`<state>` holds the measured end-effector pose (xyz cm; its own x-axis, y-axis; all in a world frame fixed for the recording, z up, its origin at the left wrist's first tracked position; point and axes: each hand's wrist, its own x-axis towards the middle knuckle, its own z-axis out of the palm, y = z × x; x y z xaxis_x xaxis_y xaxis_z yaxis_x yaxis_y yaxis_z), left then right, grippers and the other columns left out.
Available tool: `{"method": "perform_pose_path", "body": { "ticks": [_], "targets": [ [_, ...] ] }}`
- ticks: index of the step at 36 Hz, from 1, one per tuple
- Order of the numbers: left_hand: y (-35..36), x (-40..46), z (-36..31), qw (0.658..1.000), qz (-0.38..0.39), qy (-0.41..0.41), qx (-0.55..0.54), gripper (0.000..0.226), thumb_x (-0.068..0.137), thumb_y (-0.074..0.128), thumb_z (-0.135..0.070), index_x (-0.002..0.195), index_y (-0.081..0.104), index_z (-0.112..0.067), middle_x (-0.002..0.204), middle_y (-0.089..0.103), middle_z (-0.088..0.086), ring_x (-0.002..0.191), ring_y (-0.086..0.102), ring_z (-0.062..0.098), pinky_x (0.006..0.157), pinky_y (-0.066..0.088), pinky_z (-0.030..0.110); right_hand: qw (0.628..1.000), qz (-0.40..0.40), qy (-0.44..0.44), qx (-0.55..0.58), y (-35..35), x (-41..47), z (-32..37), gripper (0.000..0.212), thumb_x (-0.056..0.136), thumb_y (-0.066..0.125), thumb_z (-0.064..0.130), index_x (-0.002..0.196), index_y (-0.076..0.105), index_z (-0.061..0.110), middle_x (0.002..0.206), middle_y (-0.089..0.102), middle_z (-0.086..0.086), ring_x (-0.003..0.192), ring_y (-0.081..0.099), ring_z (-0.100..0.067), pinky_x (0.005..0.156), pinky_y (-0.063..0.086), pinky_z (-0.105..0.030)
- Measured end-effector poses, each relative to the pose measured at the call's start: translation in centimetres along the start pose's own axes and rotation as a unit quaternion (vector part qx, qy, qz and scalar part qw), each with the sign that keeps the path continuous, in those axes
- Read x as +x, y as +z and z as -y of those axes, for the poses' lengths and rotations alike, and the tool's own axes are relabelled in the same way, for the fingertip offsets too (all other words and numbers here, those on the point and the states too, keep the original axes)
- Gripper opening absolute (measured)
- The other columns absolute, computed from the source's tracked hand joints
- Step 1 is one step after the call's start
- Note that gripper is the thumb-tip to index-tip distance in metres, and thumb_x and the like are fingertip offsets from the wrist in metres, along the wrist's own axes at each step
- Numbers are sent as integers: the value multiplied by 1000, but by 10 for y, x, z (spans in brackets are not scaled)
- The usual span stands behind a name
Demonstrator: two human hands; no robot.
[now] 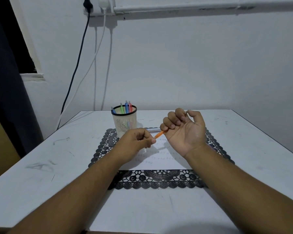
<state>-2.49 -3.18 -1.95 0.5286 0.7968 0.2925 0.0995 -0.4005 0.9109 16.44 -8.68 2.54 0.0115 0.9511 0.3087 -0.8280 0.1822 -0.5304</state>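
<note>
My right hand (184, 130), palm up, grips an orange pen (159, 134) in its curled fingers; the pen's other end sticks out past the thumb at the top. My left hand (137, 142) has its fingers curled and pinches at the pen's lower orange tip. Both hands hover above a white sheet of paper (159, 159) with faint marks, which lies on a black lace mat (156, 180). A second, silver-blue pen (152, 129) lies on the mat behind the hands.
A cream mesh pen cup (124, 123) with several coloured pens stands at the mat's far left corner. The white table (57, 166) backs onto a wall with hanging cables (95, 65). A dark curtain (5, 98) hangs at the left.
</note>
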Motion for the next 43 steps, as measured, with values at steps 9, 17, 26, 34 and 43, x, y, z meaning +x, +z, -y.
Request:
{"method": "perform_pose_path", "body": {
  "ticks": [9, 17, 26, 34, 43],
  "targets": [
    [2, 1, 0, 1000, 4, 6, -1, 14, 91, 78, -16, 79, 72, -16, 72, 67, -1, 70, 59, 13, 74, 47, 34, 1000, 5, 10, -18, 0, 1, 3, 24, 81, 44, 31, 64, 33, 20, 65, 24, 0, 65, 17, -20, 61, 28, -33],
    [2, 1, 0, 1000, 1, 7, -3, 14, 92, 77, -13, 82, 70, -7, 72, 67, 0, 70, 58, 13, 74, 46, 34, 998, 37, 7, -43, 0, 0, 4, 25, 84, 40, 30, 64, 28, 20, 65, 22, 0, 62, 20, -19, 61, 28, -33],
    [3, 0, -1, 1000, 7, 8, -19, 22, 85, 79, -26, 80, 68, -8, 73, 66, -1, 70, 59, 12, 71, 48, 25, 999, 35, 10, -36, -1, 1, 5, 26, 83, 41, 32, 67, 24, 20, 66, 20, 0, 63, 18, -20, 61, 27, -33],
    [2, 2, 1, 999, 7, 11, -31, 16, 88, 79, -19, 80, 69, -9, 72, 66, 0, 69, 58, 12, 69, 48, 22, 998, 45, 10, -34, 0, 0, 5, 27, 83, 41, 34, 66, 25, 20, 65, 20, 0, 63, 18, -19, 62, 27, -33],
    [2, 0, -1, 1000, 6, 9, -23, 11, 87, 79, -22, 78, 73, -20, 72, 66, 0, 70, 58, 12, 70, 47, 24, 999, 25, 15, -22, -3, 2, 6, 24, 80, 43, 29, 63, 29, 20, 65, 22, 0, 63, 18, -19, 62, 26, -33]
  ]
}}
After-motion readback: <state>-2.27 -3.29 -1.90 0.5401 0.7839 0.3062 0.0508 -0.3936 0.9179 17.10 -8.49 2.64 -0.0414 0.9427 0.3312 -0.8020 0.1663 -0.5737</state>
